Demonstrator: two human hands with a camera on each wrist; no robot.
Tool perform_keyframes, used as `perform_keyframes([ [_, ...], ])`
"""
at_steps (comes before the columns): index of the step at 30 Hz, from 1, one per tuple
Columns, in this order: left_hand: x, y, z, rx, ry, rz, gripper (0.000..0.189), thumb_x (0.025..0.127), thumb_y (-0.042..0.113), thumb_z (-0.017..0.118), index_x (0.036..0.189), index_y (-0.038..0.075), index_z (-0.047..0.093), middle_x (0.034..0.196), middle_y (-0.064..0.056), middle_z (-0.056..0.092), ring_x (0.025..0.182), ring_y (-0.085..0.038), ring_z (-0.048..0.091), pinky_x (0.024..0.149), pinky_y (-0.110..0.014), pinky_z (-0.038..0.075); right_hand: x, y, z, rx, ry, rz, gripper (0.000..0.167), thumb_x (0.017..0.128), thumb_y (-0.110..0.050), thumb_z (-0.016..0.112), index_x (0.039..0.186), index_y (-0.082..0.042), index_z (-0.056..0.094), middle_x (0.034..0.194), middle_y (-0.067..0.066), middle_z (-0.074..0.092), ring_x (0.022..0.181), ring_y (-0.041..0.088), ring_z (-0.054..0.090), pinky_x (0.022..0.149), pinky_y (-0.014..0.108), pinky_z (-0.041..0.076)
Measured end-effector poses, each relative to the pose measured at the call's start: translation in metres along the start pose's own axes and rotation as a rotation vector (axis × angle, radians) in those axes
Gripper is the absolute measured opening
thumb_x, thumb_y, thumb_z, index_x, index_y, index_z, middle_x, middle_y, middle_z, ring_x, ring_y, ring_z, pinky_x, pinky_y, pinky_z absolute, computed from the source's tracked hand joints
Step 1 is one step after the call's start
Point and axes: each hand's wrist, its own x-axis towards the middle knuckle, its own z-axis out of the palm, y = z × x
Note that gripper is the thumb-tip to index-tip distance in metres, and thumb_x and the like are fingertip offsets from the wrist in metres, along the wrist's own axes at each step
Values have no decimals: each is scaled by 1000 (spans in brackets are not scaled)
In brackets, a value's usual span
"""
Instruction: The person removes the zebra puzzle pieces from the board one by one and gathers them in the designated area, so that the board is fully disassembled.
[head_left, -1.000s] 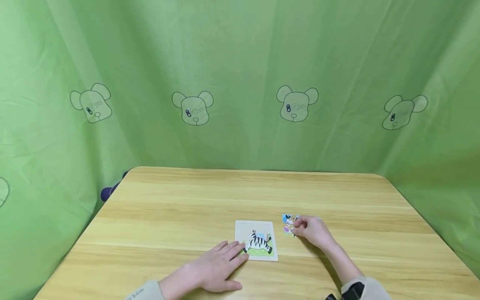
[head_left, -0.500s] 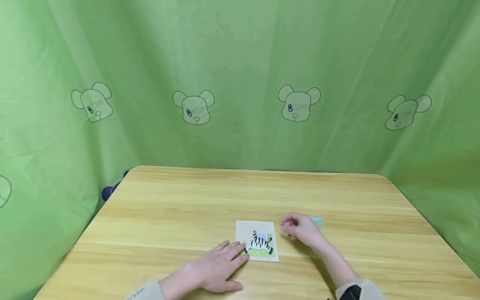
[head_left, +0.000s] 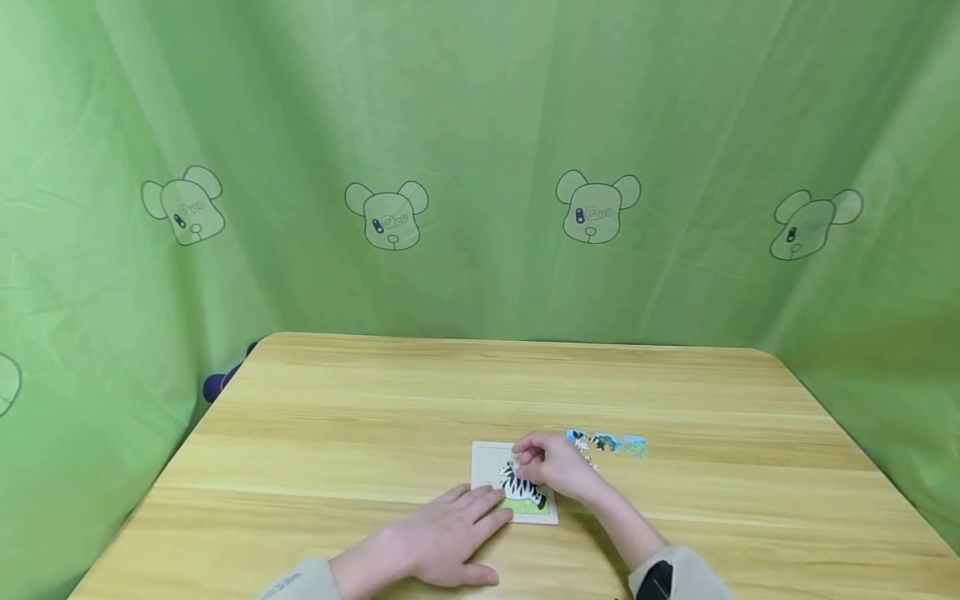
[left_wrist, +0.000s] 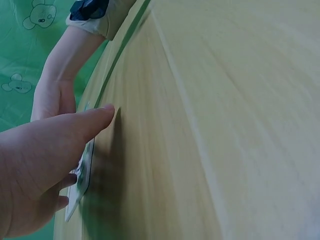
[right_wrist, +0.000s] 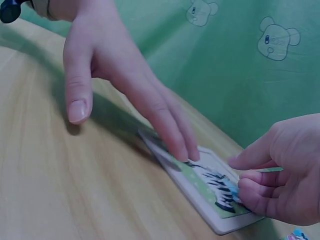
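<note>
My left grip (head_left: pixel 453 537) lies flat with its fingers straight and nearly side by side, their tips resting on the left part of a flat, off-white rectangular puzzle board (head_left: pixel 489 457), while the thumb sticks out on its own over the counter (head_left: pixel 337 417) of pale, wood-grained boards. It pinches nothing. The board lies flat in front of me, bearing a black-and-white striped zebra picture (head_left: pixel 525 492) on green and blue ground. My right grip (head_left: pixel 558 467) is over the board's upper right part, fingers curled and thumb brought near the forefinger; my own fingers cover the space between them, so I cannot tell whether I have hold of a piece there. To the right of the board and a little farther off, three small printed puzzle pieces (head_left: pixel 607 442), with blue along their tops, lie in a row, and part of another piece (head_left: pixel 592 464) peeps out just beyond my right wrist. A black strap (head_left: pixel 656 581) crosses my beige right sleeve (head_left: pixel 693 575). Behind the counter hangs a green fabric curtain (head_left: pixel 480 83) printed with outlined bear heads (head_left: pixel 393 221).
</note>
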Motion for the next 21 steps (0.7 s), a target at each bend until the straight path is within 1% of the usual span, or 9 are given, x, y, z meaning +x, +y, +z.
perform_keyframes([
  [3, 2, 3, 0, 29, -1, 12, 75, 90, 64, 34, 145, 13, 30, 150, -8, 26, 137, -22, 24, 110, -38, 23, 0, -1, 3, -58, 4, 3, 25, 73, -2, 72, 96, 2, 64, 76, 1, 56, 70, 14, 51, 61, 22, 47],
  [6, 4, 5, 1, 61, -5, 9, 76, 89, 65, 32, 145, 12, 32, 150, -8, 27, 137, -21, 24, 110, -37, 23, 0, -1, 5, -128, 14, 3, 24, 72, -5, 74, 94, 0, 66, 74, -1, 55, 69, 13, 50, 63, 23, 45],
  [12, 6, 7, 2, 106, -19, -5, 78, 89, 66, 29, 144, 11, 32, 150, -6, 26, 137, -19, 24, 110, -36, 23, 2, -1, 8, -259, 14, -25, 31, 68, -9, 77, 96, -1, 67, 75, -1, 54, 69, 12, 47, 63, 25, 43],
  [17, 6, 6, 2, 116, -8, 1, 77, 89, 66, 30, 144, 11, 34, 150, -6, 28, 137, -19, 25, 110, -36, 24, 2, -3, 9, -311, 7, -35, 28, 68, -11, 79, 92, -4, 66, 75, 0, 51, 71, 13, 45, 63, 26, 40],
  [21, 6, 6, 3, 113, -5, -1, 77, 89, 65, 31, 144, 11, 34, 150, -5, 28, 136, -19, 25, 110, -36, 25, 2, -4, 11, -323, 4, -45, 24, 67, -9, 78, 86, -5, 64, 75, 0, 50, 71, 14, 44, 63, 26, 40],
])
